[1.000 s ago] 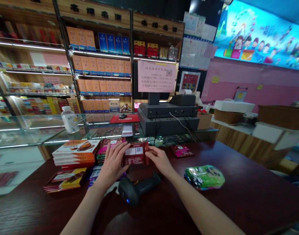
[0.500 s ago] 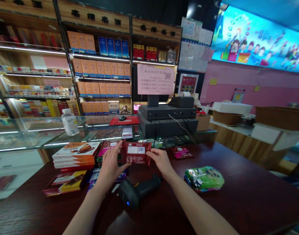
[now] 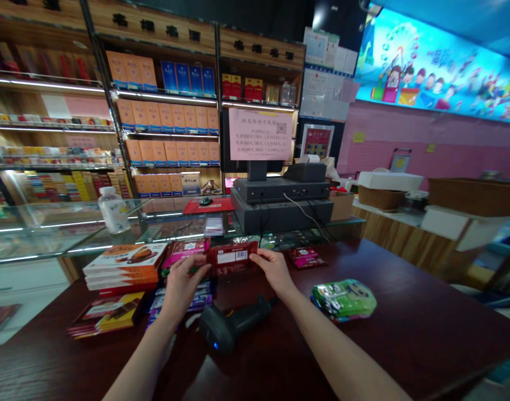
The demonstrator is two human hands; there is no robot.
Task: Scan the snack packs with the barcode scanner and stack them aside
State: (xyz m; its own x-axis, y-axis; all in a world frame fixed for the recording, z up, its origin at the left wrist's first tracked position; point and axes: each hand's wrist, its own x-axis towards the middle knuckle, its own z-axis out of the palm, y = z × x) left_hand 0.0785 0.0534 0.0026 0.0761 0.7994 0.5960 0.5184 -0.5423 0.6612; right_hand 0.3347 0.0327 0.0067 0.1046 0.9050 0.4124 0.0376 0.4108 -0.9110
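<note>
A dark red snack packet [image 3: 233,257] is held up over the table, its printed back with a white panel and barcode facing me and tilted. My right hand [image 3: 273,271] pinches its right end between thumb and fingers. At its left end are the closed-up thumb and fingertips of my left hand [image 3: 183,284]. Below the packet, a black barcode scanner [image 3: 229,326] lies on the table with a blue light lit. Red-and-pink packets [image 3: 183,252] are stacked behind my left hand, and purple packets [image 3: 200,298] lie partly under it.
White-and-orange boxes [image 3: 125,264] and yellow-and-maroon chocolate packs [image 3: 108,314] are stacked at left. To the right lie a pink-and-red packet [image 3: 305,257] and green packs [image 3: 344,299]. A cash register [image 3: 282,192], a white bottle [image 3: 113,211] and a glass counter stand behind.
The packet has tipped back, so its face looks shorter. My left hand's fingers and thumb have drawn together at its left end. The camera view has shifted slightly.
</note>
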